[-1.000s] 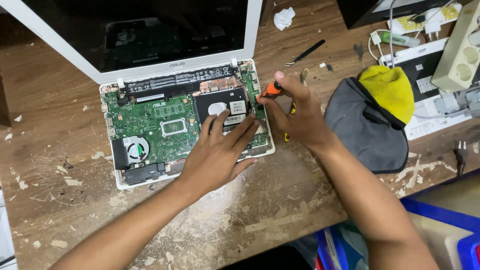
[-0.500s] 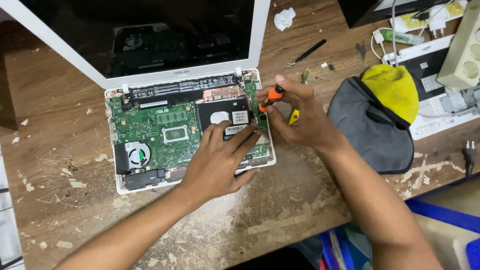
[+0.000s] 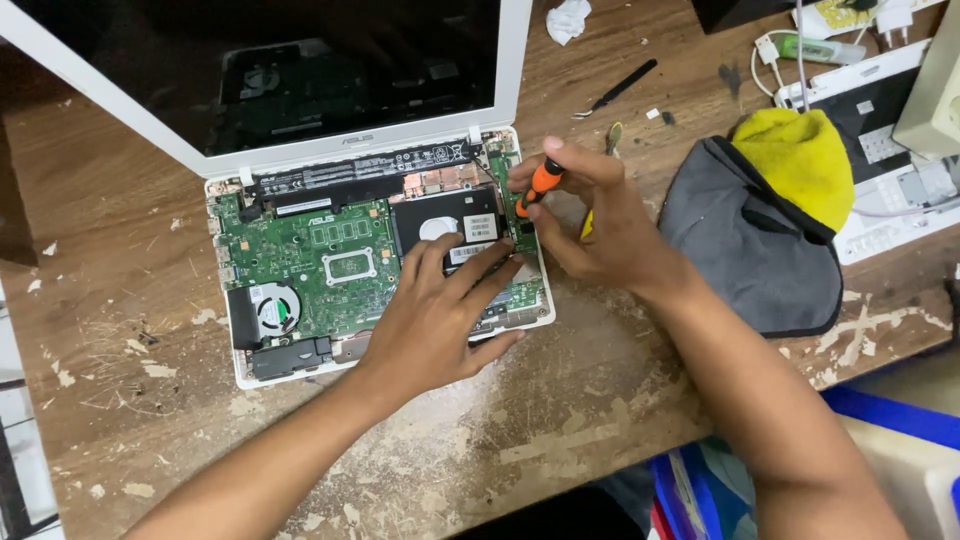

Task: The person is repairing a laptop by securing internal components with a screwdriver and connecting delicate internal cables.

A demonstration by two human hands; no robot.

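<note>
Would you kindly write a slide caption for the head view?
Left hand rests on an opened white laptop while the right hand holds an orange-handled screwdriver at its right edge.

1. An opened white laptop point(image 3: 300, 290) lies on the worn wooden surface point(image 3: 600, 420), its green circuit board point(image 3: 300, 250) and small fan point(image 3: 272, 308) exposed.
2. The left hand point(image 3: 440, 315) rests flat on the laptop's lower right area, fingers spread over the black drive point(image 3: 445, 220).
3. The right hand point(image 3: 590, 220) grips an orange-handled screwdriver point(image 3: 540, 182), tip down at the laptop's right edge.
4. A grey and yellow pouch point(image 3: 760, 220) lies just right of that hand.
5. Black tweezers point(image 3: 618, 87) lie near the surface's far edge.
</note>
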